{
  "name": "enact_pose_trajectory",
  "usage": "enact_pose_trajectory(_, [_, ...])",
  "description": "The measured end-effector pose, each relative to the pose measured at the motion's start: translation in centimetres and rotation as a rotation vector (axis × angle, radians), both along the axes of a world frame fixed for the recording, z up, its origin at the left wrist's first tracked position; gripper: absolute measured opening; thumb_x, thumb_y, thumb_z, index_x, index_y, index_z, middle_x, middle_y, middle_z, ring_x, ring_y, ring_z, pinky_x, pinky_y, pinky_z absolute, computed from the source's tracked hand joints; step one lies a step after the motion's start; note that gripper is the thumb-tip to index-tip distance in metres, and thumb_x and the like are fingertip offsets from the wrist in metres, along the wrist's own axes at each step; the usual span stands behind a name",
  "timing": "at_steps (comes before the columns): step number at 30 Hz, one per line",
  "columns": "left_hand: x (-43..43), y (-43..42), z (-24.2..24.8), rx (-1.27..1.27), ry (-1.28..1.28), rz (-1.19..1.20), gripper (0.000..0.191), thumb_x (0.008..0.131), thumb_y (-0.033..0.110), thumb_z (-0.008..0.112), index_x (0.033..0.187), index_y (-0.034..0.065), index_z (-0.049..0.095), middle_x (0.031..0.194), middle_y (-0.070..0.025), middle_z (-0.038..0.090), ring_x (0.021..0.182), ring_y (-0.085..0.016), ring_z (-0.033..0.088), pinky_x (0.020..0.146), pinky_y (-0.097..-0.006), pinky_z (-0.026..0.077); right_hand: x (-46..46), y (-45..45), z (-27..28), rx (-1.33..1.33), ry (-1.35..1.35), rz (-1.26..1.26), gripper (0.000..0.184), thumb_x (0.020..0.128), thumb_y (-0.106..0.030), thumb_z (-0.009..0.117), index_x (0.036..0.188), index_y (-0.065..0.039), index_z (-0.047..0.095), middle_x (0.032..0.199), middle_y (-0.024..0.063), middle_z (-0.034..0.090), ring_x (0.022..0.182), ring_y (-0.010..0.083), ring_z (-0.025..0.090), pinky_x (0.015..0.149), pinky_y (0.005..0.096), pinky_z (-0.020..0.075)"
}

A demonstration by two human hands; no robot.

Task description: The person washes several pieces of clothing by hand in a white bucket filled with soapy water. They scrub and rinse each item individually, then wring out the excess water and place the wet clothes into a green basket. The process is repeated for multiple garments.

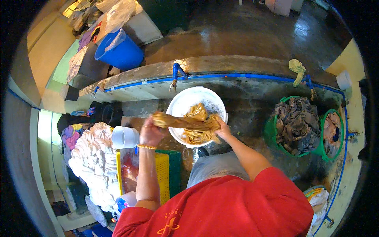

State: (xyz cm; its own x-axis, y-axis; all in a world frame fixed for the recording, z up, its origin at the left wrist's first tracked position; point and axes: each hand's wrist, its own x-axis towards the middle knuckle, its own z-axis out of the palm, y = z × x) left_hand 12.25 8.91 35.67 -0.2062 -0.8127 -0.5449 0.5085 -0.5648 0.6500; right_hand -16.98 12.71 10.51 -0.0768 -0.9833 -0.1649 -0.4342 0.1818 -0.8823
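A twisted length of wet golden-brown cloth (189,123) is stretched between my two hands over a round white plastic tub (180,100). My left hand (151,131), a beaded bracelet at its wrist, is closed around the cloth's left end, just beyond the tub's left rim. At the tub's right side, my right hand (222,129) grips the other end. More golden-brown cloth (197,111) lies bunched inside the tub below the held piece. The left hand is slightly blurred.
Left are heaped white cloth (96,160), a translucent plastic container (125,137) and a yellow crate (162,174). Green baskets (271,136) hold dark cloth (297,124) and pinkish cloth (331,127) at right. Ahead, a low wall carries a blue pipe (213,76) with a tap (173,86); a blue bin (120,51) stands beyond.
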Motion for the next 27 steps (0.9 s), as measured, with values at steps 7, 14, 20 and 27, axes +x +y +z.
enact_pose_trajectory(7, [-6.2, 4.2, -14.4, 0.338, 0.165, -0.056, 0.049, 0.084, 0.047, 0.056, 0.123, 0.0167, 0.054, 0.13, -0.0114, 0.047, 0.122, -0.026, 0.043, 0.1, -0.0524, 0.036, 10.9, 1.6, 14.6, -0.457, -0.515, 0.392, 0.044, 0.065, -0.023, 0.076, 0.101, -0.002, 0.063, 0.11, 0.0144, 0.062, 0.102, 0.027, 0.06, 0.091, 0.0346, 0.0447])
enact_pose_trajectory(14, [-8.8, 1.4, -13.1, 0.419, 0.384, 0.077, 0.052, 0.084, 0.047, 0.058, 0.121, 0.0116, 0.054, 0.125, -0.0124, 0.053, 0.114, -0.029, 0.051, 0.099, -0.0496, 0.04, 9.2, -3.9, 17.6, -0.25, -0.05, 0.303, 0.044, 0.069, -0.044, 0.074, 0.081, -0.003, 0.066, 0.079, 0.0169, 0.066, 0.077, 0.0324, 0.064, 0.073, 0.04, 0.0498])
enact_pose_trajectory(20, [-8.7, -0.3, -7.3, -0.136, 0.502, -0.024, 0.045, 0.095, 0.036, 0.037, 0.128, 0.008, 0.048, 0.129, -0.0139, 0.051, 0.117, -0.033, 0.049, 0.102, -0.0499, 0.037, 4.9, -8.8, 14.6, -0.065, -1.065, 0.584, 0.077, 0.074, -0.045, 0.073, 0.13, -0.003, 0.04, 0.128, 0.0078, 0.05, 0.116, 0.0155, 0.043, 0.1, 0.0331, 0.0356])
enact_pose_trajectory(27, [-4.1, -1.2, -5.7, 0.037, 0.696, -0.005, 0.045, 0.093, 0.032, 0.039, 0.128, 0.004, 0.047, 0.13, -0.0169, 0.049, 0.119, -0.034, 0.047, 0.102, -0.0523, 0.037, 1.3, -7.2, 9.8, 0.266, -0.099, 0.47, 0.065, 0.067, -0.006, 0.077, 0.124, -0.001, 0.047, 0.125, 0.0108, 0.053, 0.117, 0.0228, 0.048, 0.098, 0.0364, 0.0402])
